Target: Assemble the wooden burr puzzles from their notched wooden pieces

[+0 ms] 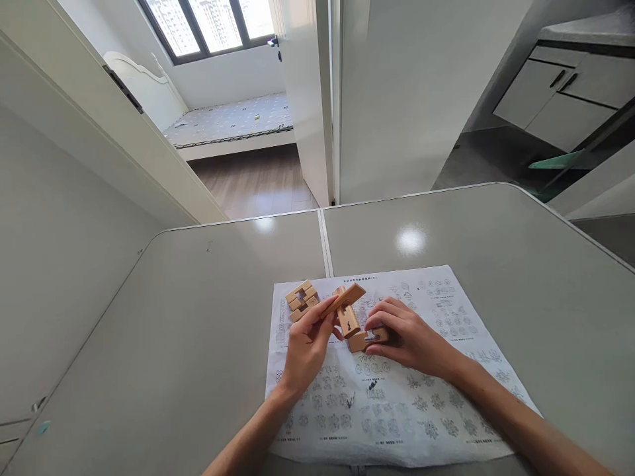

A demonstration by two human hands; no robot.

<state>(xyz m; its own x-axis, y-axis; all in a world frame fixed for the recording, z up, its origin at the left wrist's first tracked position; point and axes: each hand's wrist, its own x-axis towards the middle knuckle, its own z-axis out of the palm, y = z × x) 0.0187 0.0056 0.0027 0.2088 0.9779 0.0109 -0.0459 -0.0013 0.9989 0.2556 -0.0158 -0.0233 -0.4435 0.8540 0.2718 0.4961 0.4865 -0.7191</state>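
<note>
Wooden bar [351, 296] pinched in your left hand [308, 340], notched block [357, 342] pinched in your right hand [414, 336]
Likely light, stiff; grip the long sides.

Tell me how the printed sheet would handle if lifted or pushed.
The printed sheet looks thin, with a wavy near edge, so it would probably flop when lifted. Pushed, it may slide on the smooth, shiny table, perhaps carrying the wooden pieces near its far left corner.
</note>
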